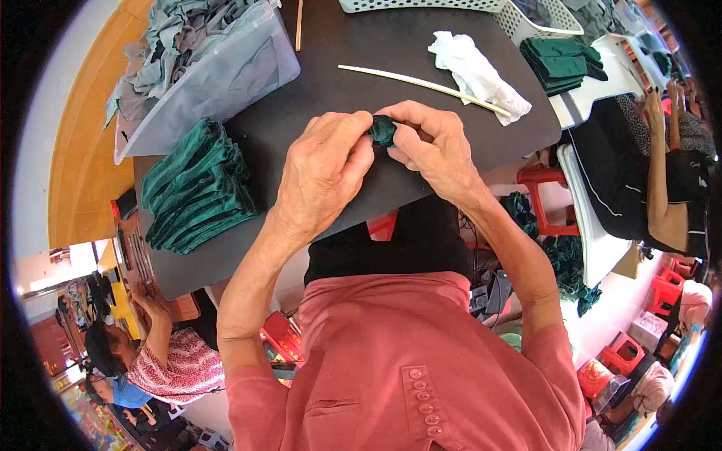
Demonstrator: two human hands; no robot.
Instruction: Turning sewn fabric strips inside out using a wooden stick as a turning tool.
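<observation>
A clear plastic bin (226,75) of grey rags sits far left. Beside it lies a soft stack of folded green cloths (197,188) on the dark table (338,45). The left hand (323,169) and right hand (436,150) meet, fingers curled tight around a small rolled green cloth (382,129) pinched between them. A thin pale stick (421,85) and a crumpled white cloth (477,75) lie behind.

- The small cloth wad (382,129) between the hands was dark green.
- The folded cloth stack (197,188) at left was green.
- The tabletop (361,52) was black.
- The far crumpled rag (477,75) was white.
- The shirt (406,361) was salmon pink.
</observation>
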